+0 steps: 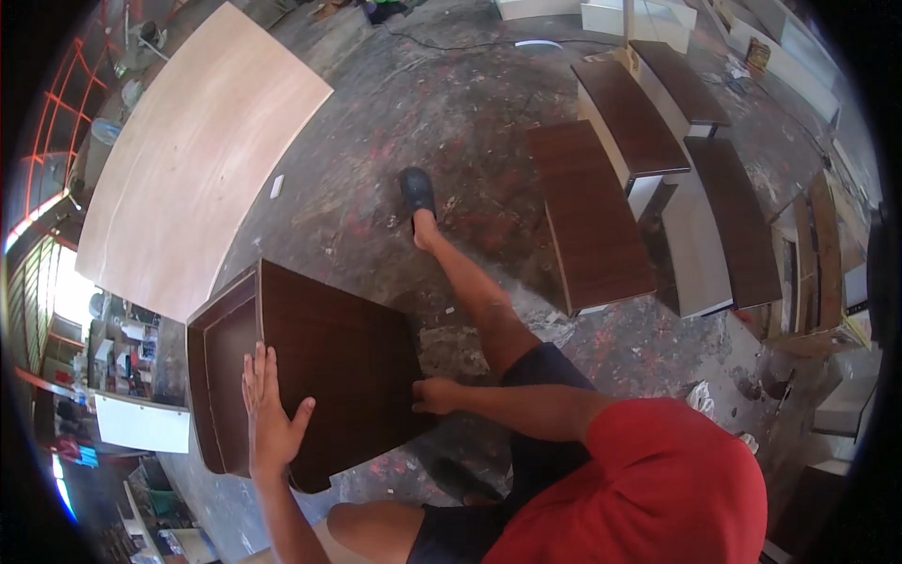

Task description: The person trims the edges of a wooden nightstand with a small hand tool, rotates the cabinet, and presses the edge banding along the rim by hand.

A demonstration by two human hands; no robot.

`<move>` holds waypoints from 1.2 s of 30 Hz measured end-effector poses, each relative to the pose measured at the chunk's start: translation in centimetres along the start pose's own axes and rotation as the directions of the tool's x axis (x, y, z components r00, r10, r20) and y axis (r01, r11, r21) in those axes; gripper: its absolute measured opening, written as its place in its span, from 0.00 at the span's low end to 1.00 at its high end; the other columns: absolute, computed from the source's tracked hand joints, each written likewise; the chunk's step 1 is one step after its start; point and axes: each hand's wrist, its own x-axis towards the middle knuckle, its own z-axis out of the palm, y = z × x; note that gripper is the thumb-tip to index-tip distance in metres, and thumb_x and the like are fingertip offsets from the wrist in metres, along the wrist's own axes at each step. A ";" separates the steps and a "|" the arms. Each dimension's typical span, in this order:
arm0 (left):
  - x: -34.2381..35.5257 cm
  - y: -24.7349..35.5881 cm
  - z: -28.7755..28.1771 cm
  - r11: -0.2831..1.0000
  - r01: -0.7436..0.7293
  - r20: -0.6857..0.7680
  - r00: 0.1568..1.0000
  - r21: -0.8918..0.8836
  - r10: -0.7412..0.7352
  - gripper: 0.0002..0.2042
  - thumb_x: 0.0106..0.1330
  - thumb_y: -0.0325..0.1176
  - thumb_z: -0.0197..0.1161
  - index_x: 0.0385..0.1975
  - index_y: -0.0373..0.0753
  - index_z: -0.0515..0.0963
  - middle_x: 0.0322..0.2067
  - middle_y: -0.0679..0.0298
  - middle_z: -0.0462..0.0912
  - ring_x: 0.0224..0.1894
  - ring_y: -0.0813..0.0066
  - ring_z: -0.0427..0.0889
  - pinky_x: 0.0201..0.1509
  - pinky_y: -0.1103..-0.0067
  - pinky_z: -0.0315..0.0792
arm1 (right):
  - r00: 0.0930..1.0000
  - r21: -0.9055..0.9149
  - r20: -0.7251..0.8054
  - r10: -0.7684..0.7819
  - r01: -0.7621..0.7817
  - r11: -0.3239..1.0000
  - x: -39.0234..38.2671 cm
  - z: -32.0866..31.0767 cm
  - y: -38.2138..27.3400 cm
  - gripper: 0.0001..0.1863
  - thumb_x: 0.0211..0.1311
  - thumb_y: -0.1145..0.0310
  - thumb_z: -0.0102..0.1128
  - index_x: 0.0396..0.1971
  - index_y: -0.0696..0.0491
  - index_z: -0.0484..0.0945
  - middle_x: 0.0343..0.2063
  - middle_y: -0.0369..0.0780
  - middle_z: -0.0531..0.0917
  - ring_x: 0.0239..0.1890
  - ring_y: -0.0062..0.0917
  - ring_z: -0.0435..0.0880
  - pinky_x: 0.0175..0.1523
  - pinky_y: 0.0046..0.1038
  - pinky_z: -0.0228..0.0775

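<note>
A dark brown wooden cabinet [343, 367] with an open, recessed side stands tilted in front of me, left of centre. My left hand [271, 414] lies flat on its near upper edge beside the recess, fingers stretched and thumb apart. My right hand [434, 396] is closed at the cabinet's right edge, its fingers curled against the board and partly hidden. My right leg reaches forward past the cabinet, with a dark clog [416, 191] on the foot.
A large pale plywood sheet [207, 150] lies beyond the cabinet at left. Several brown-topped drawer boxes [592, 207] stand on the stained concrete floor [366, 207] at right. A wooden crate-like frame [813, 263] is at far right. A cable [442, 47] crosses the back.
</note>
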 end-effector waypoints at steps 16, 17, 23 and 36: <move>27.2 -3.0 3.9 0.993 0.055 -0.036 0.998 0.104 -0.052 0.42 0.68 0.49 0.68 0.79 0.41 0.57 0.79 0.52 0.59 0.81 0.52 0.54 0.84 0.54 0.44 | 0.996 -0.073 0.064 0.064 -0.060 0.996 -0.5 0.3 5.3 0.24 0.61 0.52 0.67 0.40 0.61 0.86 0.40 0.56 0.87 0.47 0.53 0.87 0.51 0.50 0.78; 27.6 -5.3 4.1 0.995 0.087 -0.055 0.995 0.048 -0.085 0.38 0.68 0.49 0.67 0.75 0.40 0.64 0.74 0.51 0.67 0.78 0.51 0.62 0.81 0.58 0.53 | 0.994 -0.130 0.102 0.026 -0.013 0.991 -0.2 0.1 4.3 0.24 0.61 0.52 0.67 0.42 0.61 0.85 0.40 0.56 0.87 0.47 0.53 0.87 0.51 0.51 0.78; 28.4 -8.7 4.5 0.991 0.090 -0.100 0.990 -0.095 -0.100 0.24 0.68 0.50 0.66 0.55 0.39 0.85 0.54 0.52 0.88 0.60 0.53 0.85 0.65 0.65 0.75 | 0.995 -0.128 0.094 -0.041 0.053 0.990 1.4 -0.2 4.1 0.24 0.60 0.53 0.67 0.46 0.59 0.84 0.41 0.54 0.87 0.46 0.53 0.87 0.51 0.50 0.78; 26.6 -9.3 4.3 0.981 0.167 -0.185 0.966 -0.098 -0.183 0.19 0.68 0.51 0.63 0.49 0.47 0.88 0.50 0.57 0.90 0.56 0.53 0.86 0.61 0.61 0.77 | 0.968 -0.174 0.242 -0.059 0.103 0.979 2.4 3.5 3.3 0.27 0.64 0.50 0.64 0.48 0.61 0.84 0.46 0.54 0.87 0.50 0.52 0.86 0.54 0.49 0.78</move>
